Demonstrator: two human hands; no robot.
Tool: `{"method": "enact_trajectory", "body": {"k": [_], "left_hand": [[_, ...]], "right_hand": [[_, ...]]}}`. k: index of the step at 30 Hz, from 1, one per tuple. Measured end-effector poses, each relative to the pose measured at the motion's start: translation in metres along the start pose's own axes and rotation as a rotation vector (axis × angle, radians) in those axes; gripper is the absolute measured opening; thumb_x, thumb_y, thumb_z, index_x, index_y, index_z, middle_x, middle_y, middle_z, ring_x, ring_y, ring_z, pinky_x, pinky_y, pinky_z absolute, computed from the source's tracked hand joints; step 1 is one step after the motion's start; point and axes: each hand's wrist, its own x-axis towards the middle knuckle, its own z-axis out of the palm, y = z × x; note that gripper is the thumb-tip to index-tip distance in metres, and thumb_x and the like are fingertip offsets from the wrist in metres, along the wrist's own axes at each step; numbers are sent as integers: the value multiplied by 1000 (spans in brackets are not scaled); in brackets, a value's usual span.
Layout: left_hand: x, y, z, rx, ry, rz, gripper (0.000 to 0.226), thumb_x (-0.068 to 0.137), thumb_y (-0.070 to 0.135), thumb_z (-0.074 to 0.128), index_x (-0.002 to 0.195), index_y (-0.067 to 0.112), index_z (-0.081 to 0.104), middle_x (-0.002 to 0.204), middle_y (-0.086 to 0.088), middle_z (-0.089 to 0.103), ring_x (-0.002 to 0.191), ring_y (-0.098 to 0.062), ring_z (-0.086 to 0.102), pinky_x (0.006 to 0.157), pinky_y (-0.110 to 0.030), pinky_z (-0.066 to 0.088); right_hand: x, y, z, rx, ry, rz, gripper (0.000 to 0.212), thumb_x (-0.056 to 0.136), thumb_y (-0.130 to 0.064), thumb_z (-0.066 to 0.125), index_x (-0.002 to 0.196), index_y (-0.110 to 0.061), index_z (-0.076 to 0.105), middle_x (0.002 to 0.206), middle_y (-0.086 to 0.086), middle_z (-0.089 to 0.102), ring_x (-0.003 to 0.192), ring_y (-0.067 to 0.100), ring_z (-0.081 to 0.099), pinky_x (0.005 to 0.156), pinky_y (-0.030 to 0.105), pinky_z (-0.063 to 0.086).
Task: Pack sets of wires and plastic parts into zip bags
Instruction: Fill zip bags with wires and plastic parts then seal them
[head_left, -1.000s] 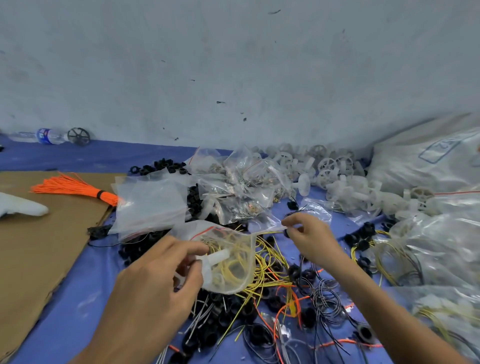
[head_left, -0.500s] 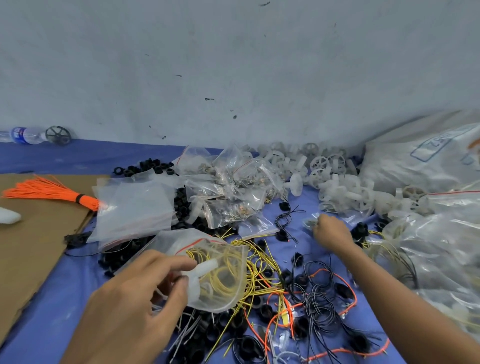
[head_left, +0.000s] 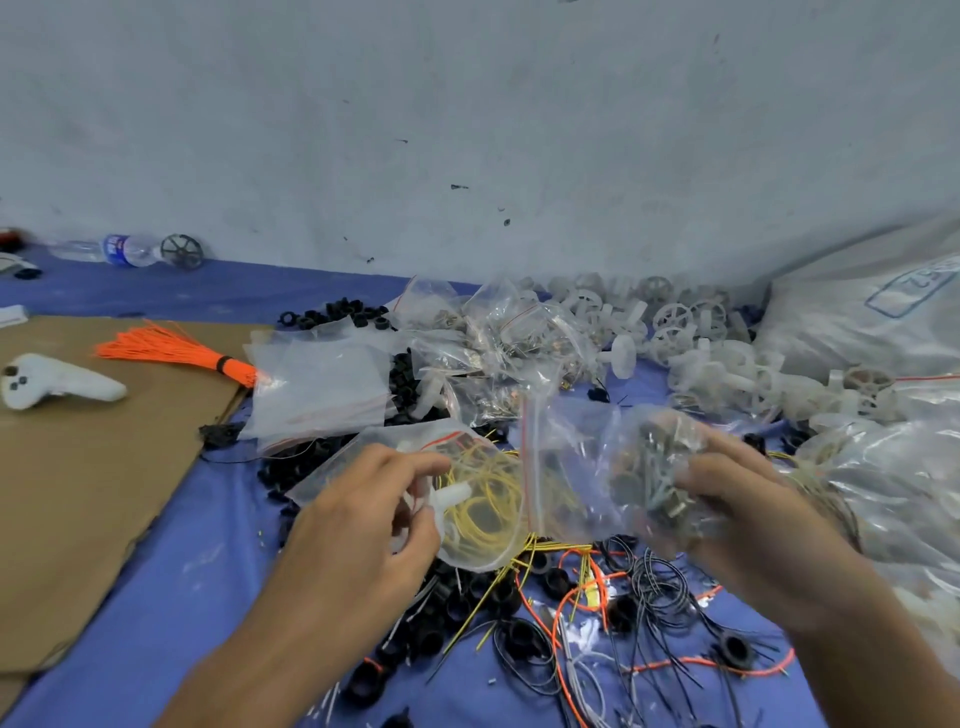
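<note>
Gripping a thin, crinkly clear zip bag (head_left: 483, 540) at its side, the left hand (head_left: 358, 525) has fingers + thumb curled onto the film. The bag hangs just above the blue sheet (head_left: 197, 571), w/ looped yellow wires (head_left: 488, 499) and a stubby white plastic part (head_left: 452, 493) inside. The right hand (head_left: 748, 514) clutches a second zip bag (head_left: 582, 467), red-striped at the seal, its bottom bunched round small dark + metallic bits (head_left: 649, 478); too blurred to name. The two bags touch in the middle. Below them lie loose black and orange wires (head_left: 654, 587) in coils. Behind: flat stack of empty bags (head_left: 317, 384), matte black rings (head_left: 337, 314), spoked white wheels (head_left: 691, 332). At left, an orange wire bundle (head_left: 161, 348) lies on brown cardboard (head_left: 78, 493).
</note>
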Motion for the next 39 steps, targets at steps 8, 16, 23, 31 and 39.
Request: {"method": "enact_trajectory", "body": {"k": [8,16,23,31,39], "left_hand": [[-8,1,-1,83,-5,31,58,87,19,60,139,41,46,95,20,41,82,-4,53,64,-19,43],[-13,-5,-10,67,-3,61,48,90,19,61,132,40,49,99,22,43,89,-1,52,69,-11,39],[-28,-14,-20,254,-283,278,27,86,49,65,108,38,56,105,17,45,91,0,49,76,-12,40],[14,-13,-85,272,42,254,5,90,29,64,92,25,64,93,11,54,75,-3,48,68,-24,44],[39,14,-102,-24,178,195,4,95,37,61,94,34,59,89,17,62,77,-10,59,64,-21,45]], "right_hand": [[41,46,78,-285,137,123,25,94,-9,62,115,-23,65,108,-6,71,96,11,70,88,31,58],[47,64,75,-1058,371,-298,27,92,-30,64,118,-36,57,114,-22,48,99,1,54,84,24,48],[62,70,39,-1101,275,4,17,99,-30,50,97,-32,67,71,-3,69,47,5,48,54,35,46],[85,13,55,-519,232,-74,18,98,-9,54,105,-17,69,71,11,70,60,18,59,53,33,53],[70,-61,54,-436,276,-199,24,86,-4,60,101,-18,72,49,5,56,41,17,42,37,21,35]]}}
